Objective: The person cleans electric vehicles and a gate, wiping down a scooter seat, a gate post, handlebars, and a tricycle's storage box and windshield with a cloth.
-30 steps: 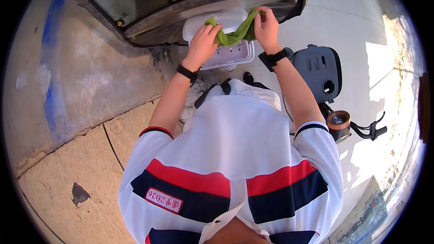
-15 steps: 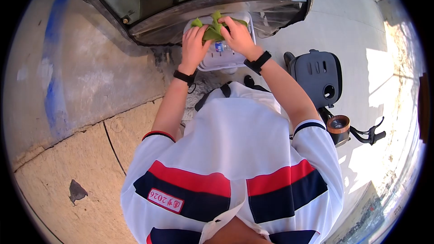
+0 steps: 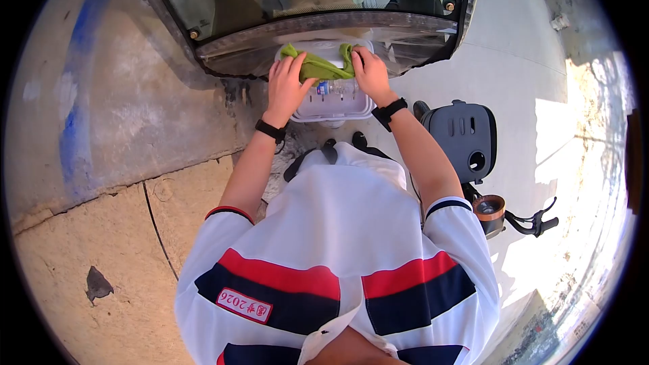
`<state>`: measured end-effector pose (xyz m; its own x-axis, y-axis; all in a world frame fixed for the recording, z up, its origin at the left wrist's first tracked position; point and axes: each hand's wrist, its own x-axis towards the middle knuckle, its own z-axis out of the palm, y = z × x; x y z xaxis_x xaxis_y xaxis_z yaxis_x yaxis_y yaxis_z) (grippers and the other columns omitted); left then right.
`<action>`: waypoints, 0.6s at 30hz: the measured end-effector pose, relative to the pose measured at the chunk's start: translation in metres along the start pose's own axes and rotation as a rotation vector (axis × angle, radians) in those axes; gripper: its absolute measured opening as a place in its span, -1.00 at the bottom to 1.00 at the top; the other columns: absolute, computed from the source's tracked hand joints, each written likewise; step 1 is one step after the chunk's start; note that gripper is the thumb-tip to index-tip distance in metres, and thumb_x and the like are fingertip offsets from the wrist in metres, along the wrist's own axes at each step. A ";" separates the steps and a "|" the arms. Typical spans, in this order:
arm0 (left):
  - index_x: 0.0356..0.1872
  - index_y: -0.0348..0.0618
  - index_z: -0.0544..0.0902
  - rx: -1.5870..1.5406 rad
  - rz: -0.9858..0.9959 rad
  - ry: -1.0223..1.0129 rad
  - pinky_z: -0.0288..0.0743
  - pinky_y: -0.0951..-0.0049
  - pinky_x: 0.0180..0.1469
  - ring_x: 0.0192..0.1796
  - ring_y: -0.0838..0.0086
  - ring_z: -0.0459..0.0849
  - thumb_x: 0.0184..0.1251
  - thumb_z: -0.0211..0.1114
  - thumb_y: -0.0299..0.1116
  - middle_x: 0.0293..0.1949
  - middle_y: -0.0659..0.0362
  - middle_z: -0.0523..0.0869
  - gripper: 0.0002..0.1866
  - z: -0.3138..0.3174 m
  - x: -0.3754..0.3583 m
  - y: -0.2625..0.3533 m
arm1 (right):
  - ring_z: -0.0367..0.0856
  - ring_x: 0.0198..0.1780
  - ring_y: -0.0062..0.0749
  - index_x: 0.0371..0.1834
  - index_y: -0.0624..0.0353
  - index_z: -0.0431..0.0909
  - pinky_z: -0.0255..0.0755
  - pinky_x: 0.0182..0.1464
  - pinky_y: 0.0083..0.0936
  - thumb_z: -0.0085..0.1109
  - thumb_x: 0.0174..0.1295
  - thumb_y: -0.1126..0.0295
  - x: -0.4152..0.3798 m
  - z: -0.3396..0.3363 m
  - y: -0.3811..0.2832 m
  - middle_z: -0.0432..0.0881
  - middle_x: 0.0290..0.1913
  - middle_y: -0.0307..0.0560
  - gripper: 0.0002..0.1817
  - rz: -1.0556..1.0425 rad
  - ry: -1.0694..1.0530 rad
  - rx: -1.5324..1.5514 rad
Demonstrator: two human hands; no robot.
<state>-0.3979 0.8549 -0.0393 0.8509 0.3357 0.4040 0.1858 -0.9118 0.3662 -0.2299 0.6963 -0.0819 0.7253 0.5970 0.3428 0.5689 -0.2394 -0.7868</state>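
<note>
A green cloth (image 3: 321,67) stretches between my two hands, above a white plastic basket (image 3: 365,107). My left hand (image 3: 286,88) grips the cloth's left end, fingers bent round it. The cloth's right end, gathered into a fold, is pinched by my right hand (image 3: 372,76). Beneath the cloth, a clear bottle with a blue label (image 3: 324,87) lies in the basket, partly covered.
A vehicle's windshield (image 3: 257,13) with a clear plastic sheet below it rises just beyond the basket. To the right are a grey plastic seat or case (image 3: 462,138) and a handlebar (image 3: 537,223). A stone piece (image 3: 99,284) lies at the lower left.
My hands have moved apart, and the bunched cloth is now drawn out between them. The view has shifted, so the windshield and basket appear lower.
</note>
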 end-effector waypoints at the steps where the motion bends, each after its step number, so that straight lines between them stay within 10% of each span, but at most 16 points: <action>1: 0.22 -0.14 0.54 0.008 -0.008 0.001 0.33 0.11 0.31 0.14 0.05 0.54 0.11 0.49 -0.21 0.02 0.00 0.60 -0.38 0.000 0.001 0.000 | 0.64 -0.20 0.13 -0.14 0.14 0.57 0.49 -0.19 -0.10 0.08 0.40 0.27 0.000 -0.002 0.001 0.69 -0.30 0.14 -0.81 0.050 0.002 -0.008; 5: 0.21 -0.17 0.55 0.013 -0.026 0.021 0.34 0.11 0.28 0.15 0.07 0.53 0.09 0.50 -0.15 0.02 0.00 0.60 -0.36 0.005 0.001 -0.001 | 0.63 -0.21 0.16 -0.15 0.13 0.56 0.49 -0.18 -0.08 0.05 0.42 0.26 0.002 0.000 0.005 0.68 -0.30 0.15 -0.81 0.185 -0.013 0.007; 18: 0.28 -0.26 0.51 -0.136 -0.123 0.022 0.45 0.13 0.22 0.22 -0.04 0.55 0.05 0.53 -0.30 0.14 -0.11 0.63 -0.29 -0.004 -0.008 -0.013 | 0.62 -0.02 0.11 0.00 0.18 0.54 0.45 0.11 -0.12 0.28 0.19 0.35 -0.002 0.018 -0.074 0.68 -0.12 0.15 -0.68 -0.465 -0.147 0.050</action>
<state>-0.4090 0.8655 -0.0442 0.8148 0.4492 0.3665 0.2185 -0.8235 0.5235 -0.2806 0.7265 -0.0340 0.3347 0.7347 0.5901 0.7976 0.1126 -0.5926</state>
